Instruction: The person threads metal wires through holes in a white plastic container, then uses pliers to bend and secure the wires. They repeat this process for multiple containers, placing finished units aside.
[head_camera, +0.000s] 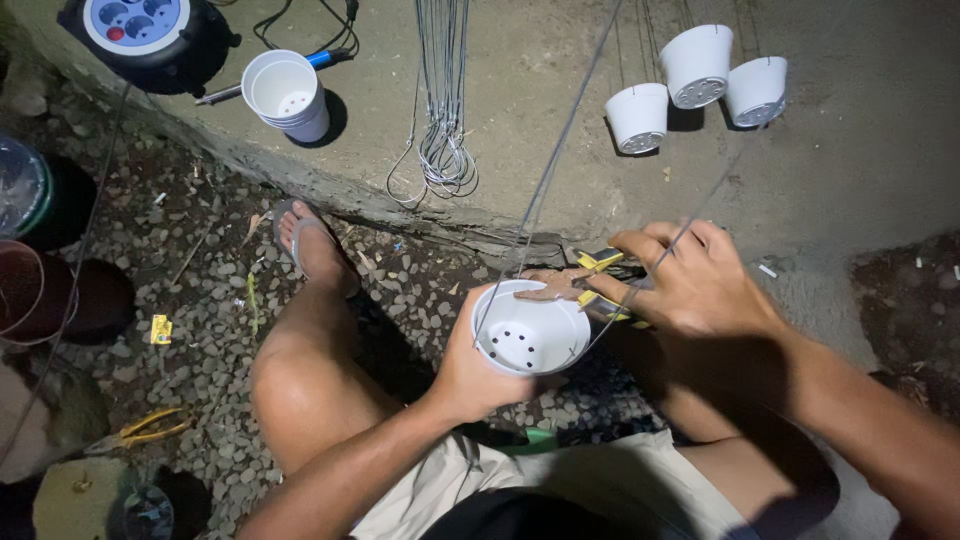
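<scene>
Over gravel, left hand (470, 372) clasping white pot (530, 330), right hand (690, 285) gripping yellow-handled pliers (600, 280), jaws partly hidden, thin wires (545, 190) faint.

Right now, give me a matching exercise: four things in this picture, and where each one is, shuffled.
Things:
1. white pot with holes
2. pliers
3. stack of white cups
4. wire bundle

Places:
A. lying on the concrete, loops at the near end
B. in the left hand
C. standing beside the cable reel
D. in the right hand

Pairs: 1-B, 2-D, 3-C, 4-A
</scene>
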